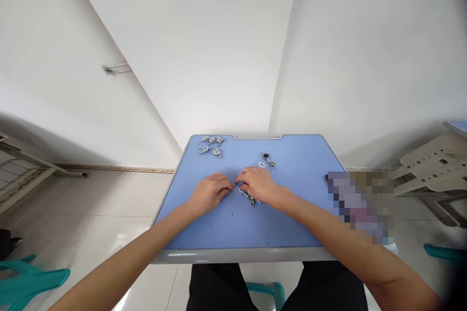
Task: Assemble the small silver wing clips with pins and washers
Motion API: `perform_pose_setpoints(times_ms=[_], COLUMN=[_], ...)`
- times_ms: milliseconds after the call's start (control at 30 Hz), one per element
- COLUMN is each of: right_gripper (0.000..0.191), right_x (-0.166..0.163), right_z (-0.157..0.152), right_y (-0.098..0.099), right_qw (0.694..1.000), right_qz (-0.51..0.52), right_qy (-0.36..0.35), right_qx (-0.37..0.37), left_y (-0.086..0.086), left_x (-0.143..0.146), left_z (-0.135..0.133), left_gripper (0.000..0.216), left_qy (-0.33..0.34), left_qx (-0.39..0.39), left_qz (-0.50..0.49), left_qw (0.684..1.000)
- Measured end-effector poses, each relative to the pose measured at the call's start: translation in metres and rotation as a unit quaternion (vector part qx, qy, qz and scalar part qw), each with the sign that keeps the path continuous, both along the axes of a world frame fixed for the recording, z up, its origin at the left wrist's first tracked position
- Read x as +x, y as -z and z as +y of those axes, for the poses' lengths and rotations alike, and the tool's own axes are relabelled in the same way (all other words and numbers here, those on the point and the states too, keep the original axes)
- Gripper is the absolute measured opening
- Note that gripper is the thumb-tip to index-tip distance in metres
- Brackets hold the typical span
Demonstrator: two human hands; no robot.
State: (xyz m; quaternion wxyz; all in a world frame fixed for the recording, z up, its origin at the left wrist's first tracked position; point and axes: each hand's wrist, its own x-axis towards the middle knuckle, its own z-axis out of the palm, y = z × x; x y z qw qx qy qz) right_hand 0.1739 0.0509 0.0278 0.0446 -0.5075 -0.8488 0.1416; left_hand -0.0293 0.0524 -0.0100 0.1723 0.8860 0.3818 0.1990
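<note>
My left hand [212, 190] rests on the blue tabletop with its fingers bent and pressed together; whatever may be between the fingertips is too small to make out. Facing it, my right hand [257, 182] has curled fingers close to the surface, and what they pinch, if anything, is hidden. Partly beneath the right hand lie small metal parts [251, 200]. A tiny metal piece [231, 214] sits nearer the front edge. Just beyond the right hand are a flat oval metal plate [261, 164] and dark-centred metal parts [266, 156].
Several similar metal pieces [212, 141] are grouped at the table's far left corner. A blurred-out object [357, 206] lies at the right edge of the blue table [292, 233]. White walls stand behind. Teal stools [32, 277] are on the floor, with another desk [434, 160] at right.
</note>
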Motion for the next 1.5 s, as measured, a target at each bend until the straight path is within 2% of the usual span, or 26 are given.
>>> perform_pose_setpoints(times_ms=[167, 400, 500, 600, 700, 867, 967, 1200, 1367, 1500], right_gripper=[0.017, 0.019, 0.024, 0.020, 0.016, 0.024, 0.022, 0.019, 0.026, 0.028], right_x=[0.001, 0.003, 0.002, 0.003, 0.000, -0.012, -0.012, -0.012, -0.023, -0.014], right_z=[0.002, 0.004, 0.005, 0.004, 0.001, -0.003, -0.003, -0.005, -0.002, 0.010], right_y=[0.006, 0.016, 0.014, 0.008, 0.001, -0.003, -0.003, -0.001, 0.007, 0.009], right_qw=[0.998, 0.996, 0.995, 0.994, 0.993, 0.990, 0.990, 0.992, 0.997, 0.998], right_qz=[-0.042, -0.077, -0.088, -0.096, -0.109, -0.134, -0.139, -0.124, -0.069, 0.013], right_qy=[-0.044, 0.005, 0.021, 0.014, 0.014, 0.023, 0.016, -0.007, 0.018, 0.062], right_qx=[0.008, 0.052, 0.053, 0.044, 0.038, 0.022, 0.008, 0.009, 0.012, 0.014], left_y=[0.009, 0.012, 0.013, 0.014, 0.013, 0.011, 0.010, 0.009, 0.005, 0.002], left_x=[0.011, 0.020, 0.024, 0.029, 0.034, 0.034, 0.030, 0.020, 0.009, -0.003], left_z=[0.003, 0.005, 0.005, 0.008, 0.012, 0.011, 0.011, 0.009, 0.004, -0.001], left_gripper=[0.021, 0.018, 0.020, 0.020, 0.019, 0.022, 0.025, 0.023, 0.020, 0.018], left_qy=[-0.015, -0.047, -0.060, -0.072, -0.064, -0.037, -0.008, 0.042, 0.026, 0.001], left_qx=[0.023, 0.035, 0.040, 0.045, 0.052, 0.061, 0.057, 0.032, 0.013, 0.014], left_qz=[-0.008, -0.009, -0.002, 0.007, 0.009, -0.014, -0.032, -0.061, -0.067, -0.056], left_qw=[1.000, 0.998, 0.997, 0.996, 0.997, 0.997, 0.998, 0.997, 0.997, 0.998])
